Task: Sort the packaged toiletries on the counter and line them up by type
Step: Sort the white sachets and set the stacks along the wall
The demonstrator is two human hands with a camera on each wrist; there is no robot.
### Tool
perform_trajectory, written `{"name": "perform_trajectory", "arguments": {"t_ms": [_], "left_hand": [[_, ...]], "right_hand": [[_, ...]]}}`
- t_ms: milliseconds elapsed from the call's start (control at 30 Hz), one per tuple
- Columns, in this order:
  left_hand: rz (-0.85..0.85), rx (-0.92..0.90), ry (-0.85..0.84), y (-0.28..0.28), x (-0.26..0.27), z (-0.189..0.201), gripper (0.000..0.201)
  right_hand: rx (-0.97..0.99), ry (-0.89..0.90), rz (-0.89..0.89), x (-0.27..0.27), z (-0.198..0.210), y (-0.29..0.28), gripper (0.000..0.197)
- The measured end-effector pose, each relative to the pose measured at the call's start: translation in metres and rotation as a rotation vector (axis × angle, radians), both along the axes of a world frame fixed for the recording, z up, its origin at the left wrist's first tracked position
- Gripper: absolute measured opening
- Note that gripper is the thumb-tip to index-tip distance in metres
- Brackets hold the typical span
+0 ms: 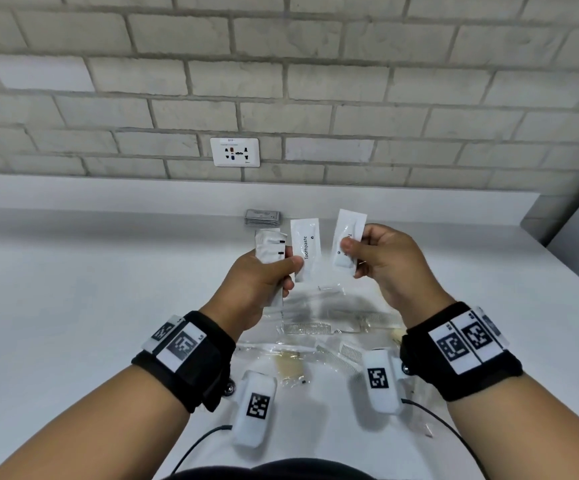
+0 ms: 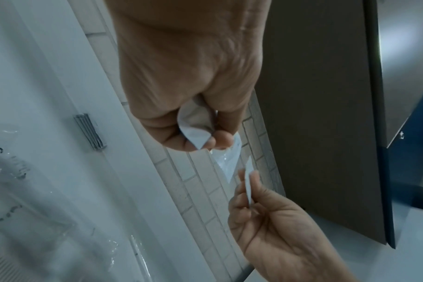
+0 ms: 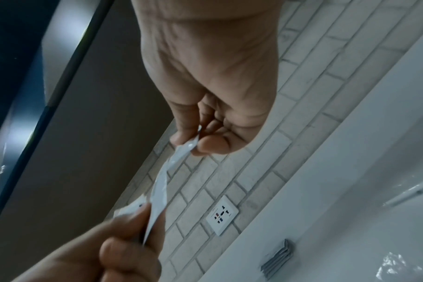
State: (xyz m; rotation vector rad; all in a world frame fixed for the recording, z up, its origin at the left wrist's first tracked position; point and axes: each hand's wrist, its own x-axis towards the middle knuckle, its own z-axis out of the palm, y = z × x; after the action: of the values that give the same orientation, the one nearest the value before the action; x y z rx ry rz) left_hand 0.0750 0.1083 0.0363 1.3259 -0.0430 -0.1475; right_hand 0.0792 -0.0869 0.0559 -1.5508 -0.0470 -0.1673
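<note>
Both hands are raised above the white counter [image 1: 73,306]. My left hand [image 1: 286,268] grips a fan of white sachets: one printed "Toothpaste" [image 1: 305,249] and plainer white packets [image 1: 269,244] to its left. In the left wrist view the left hand [image 2: 200,141] curls round these white packets [image 2: 193,124]. My right hand [image 1: 350,252] pinches a single white sachet [image 1: 347,237] between thumb and fingers, just right of the fan and apart from it. The right wrist view shows the right hand [image 3: 196,141] holding that sachet [image 3: 162,183] edge-on.
Clear-wrapped combs [image 1: 316,327] and other transparent packets lie on the counter under the hands. A stack of grey sachets [image 1: 263,217] sits against the back ledge. A wall socket [image 1: 235,152] is set in the brick wall. The counter ends at the right near a grey panel [image 1: 575,220].
</note>
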Motion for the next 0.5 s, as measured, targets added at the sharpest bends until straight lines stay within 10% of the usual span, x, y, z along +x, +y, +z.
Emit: {"name": "perform_trajectory", "arguments": {"t_ms": [200,367,500], "left_hand": [[-0.003,0.038,0.022,0.002,0.006,-0.002,0.01],[-0.309,0.686,-0.112,0.019,0.011,0.021,0.016],[-0.345,0.728,-0.154,0.022,0.021,0.037,0.02]], "right_hand": [[-0.03,-0.002,0.092,0.002,0.007,0.0,0.012],[-0.405,0.062,0.243,0.01,0.016,-0.008,0.016],[-0.655,0.193,0.47,0.004,0.014,0.004,0.005]]}}
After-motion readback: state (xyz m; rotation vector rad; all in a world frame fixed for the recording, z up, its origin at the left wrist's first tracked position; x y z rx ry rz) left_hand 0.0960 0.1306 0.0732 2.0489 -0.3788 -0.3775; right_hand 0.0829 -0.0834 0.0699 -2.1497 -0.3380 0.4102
